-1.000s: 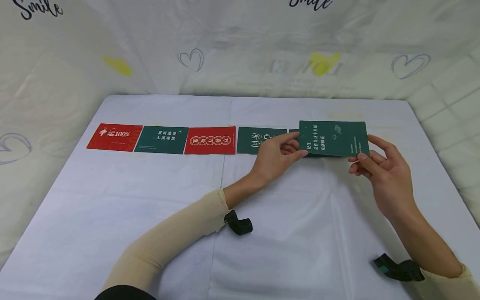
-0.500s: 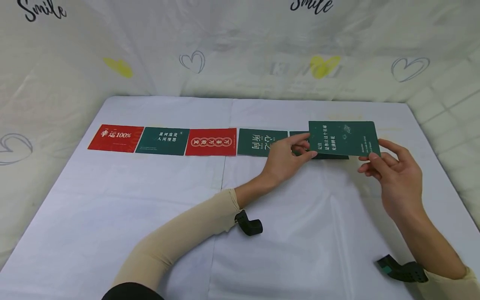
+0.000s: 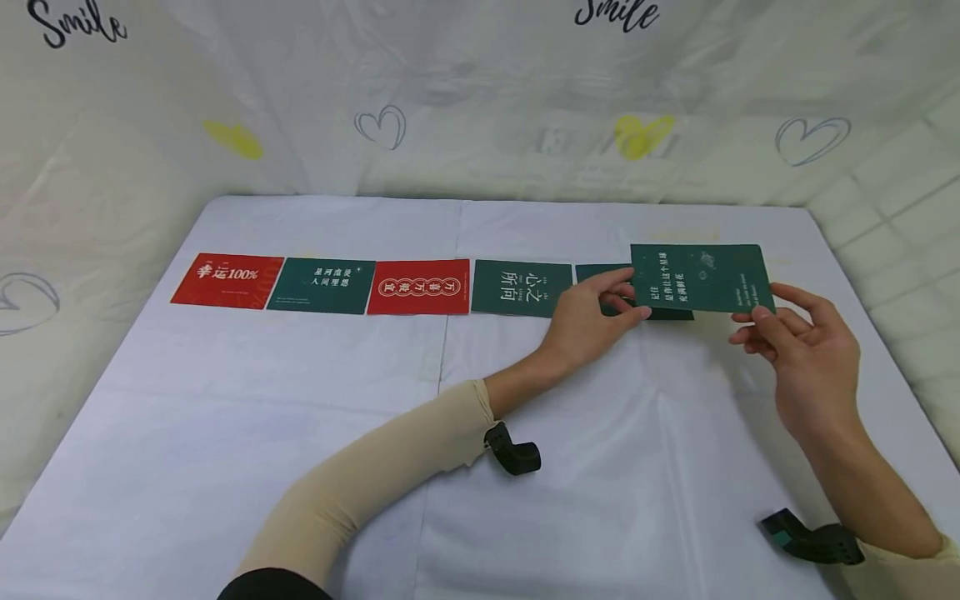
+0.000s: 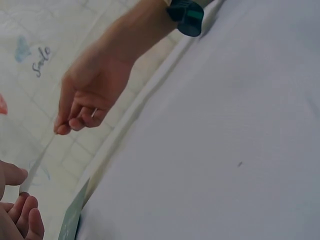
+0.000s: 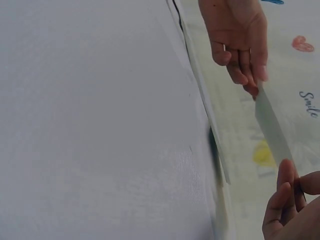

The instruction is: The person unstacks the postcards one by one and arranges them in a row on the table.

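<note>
A: what's on the counter [image 3: 300,400]?
B: a row of cards [image 3: 420,286], red and green. One green card [image 3: 701,277] is held up just above the row's right end (text sideways), left hand [image 3: 592,317] and right hand [image 3: 813,354] each pinching an edge.

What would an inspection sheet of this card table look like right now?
Surface: table under a white cloth, creased down the middle.
Job's things: green card held above the table; beneath it another green card, mostly hidden.
Clutter: row of cards, red card, green, red, green, lying flat.
Grippers: left hand pinches the held card's left edge; right hand pinches its right corner.
Cables: nothing seen.
Surroundings: white sheet backdrop with hearts and "Smile" lettering.
</note>
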